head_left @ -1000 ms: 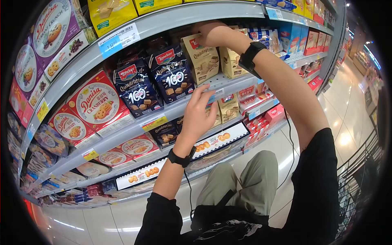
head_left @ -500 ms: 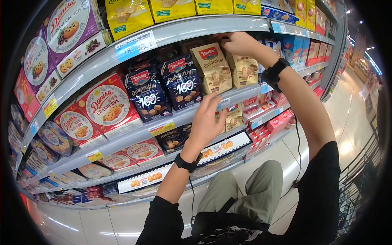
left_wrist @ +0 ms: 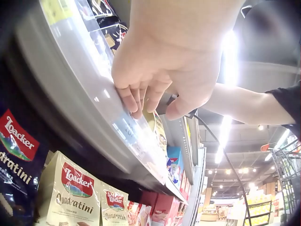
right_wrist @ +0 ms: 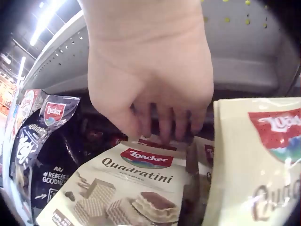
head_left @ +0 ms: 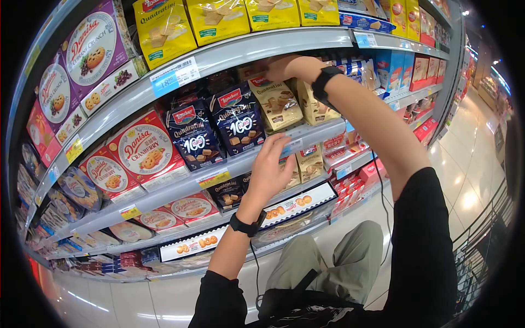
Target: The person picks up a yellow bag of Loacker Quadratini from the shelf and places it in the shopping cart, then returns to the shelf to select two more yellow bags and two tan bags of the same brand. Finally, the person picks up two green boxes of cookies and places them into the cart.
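My right hand (head_left: pixel 281 68) reaches under the upper shelf, over the top of a cream Loacker Quadratini wafer bag (head_left: pixel 278 105). In the right wrist view its fingers (right_wrist: pixel 165 125) point down at the bag's top edge, where another cream bag (right_wrist: pixel 205 153) stands behind; I cannot tell whether they grip a bag. My left hand (head_left: pixel 269 169) rests at the shelf's front edge, below the cream bag, fingers extended and loosely bent. In the left wrist view those fingertips lie along the clear price strip (left_wrist: pixel 127 127). A second cream bag (head_left: pixel 317 106) stands to the right.
Navy Quadratini bags (head_left: pixel 238 117) and red Danisa cookie boxes (head_left: pixel 146 150) stand on the left. Above hangs the upper shelf edge (head_left: pixel 246 49) with yellow wafer bags (head_left: pixel 219 21). Lower shelves carry more packs. A wire cart (head_left: pixel 481 240) is at the far right.
My right hand has moved left from above the right-hand cream bag to the top of the left one, which now leans further back. The left hand stays at the shelf edge.
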A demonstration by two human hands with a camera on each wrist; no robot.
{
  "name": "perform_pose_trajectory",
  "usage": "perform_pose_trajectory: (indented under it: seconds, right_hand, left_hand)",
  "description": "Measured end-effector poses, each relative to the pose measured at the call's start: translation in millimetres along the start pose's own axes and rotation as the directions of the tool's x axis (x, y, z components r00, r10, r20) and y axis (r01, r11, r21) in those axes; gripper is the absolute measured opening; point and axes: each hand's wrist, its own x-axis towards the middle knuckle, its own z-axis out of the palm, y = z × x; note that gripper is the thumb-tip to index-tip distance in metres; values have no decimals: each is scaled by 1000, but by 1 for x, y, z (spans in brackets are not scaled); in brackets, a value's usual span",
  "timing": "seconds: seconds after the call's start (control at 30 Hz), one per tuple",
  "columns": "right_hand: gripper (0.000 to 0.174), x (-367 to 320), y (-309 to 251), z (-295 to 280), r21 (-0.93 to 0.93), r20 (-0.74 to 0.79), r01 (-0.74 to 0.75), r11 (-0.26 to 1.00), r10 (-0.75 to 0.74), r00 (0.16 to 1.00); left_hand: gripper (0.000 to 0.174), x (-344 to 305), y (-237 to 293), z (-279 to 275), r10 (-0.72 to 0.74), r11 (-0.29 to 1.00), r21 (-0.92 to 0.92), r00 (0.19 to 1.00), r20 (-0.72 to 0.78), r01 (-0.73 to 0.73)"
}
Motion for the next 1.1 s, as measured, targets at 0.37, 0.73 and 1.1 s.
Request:
perform_pose_trajectory:
  seconds: [0.37,0.73,1.1]
  right_hand:
    - [56,5,-12,0,-73,119,-74,995,82,989]
    - [64,-20,-9,-1,-59,153,35,998,-26,988]
    - [70,-42,-3,-14,-21,159,123,992,-118,980]
  left_hand:
    - [37,-1,-5,4,30,999,20,999,-31,-29]
    - [37,-1,-2,4,20,999,49,998,-54,-18]
    - [37,2,1,4,8,999,54,1000,-26,-7]
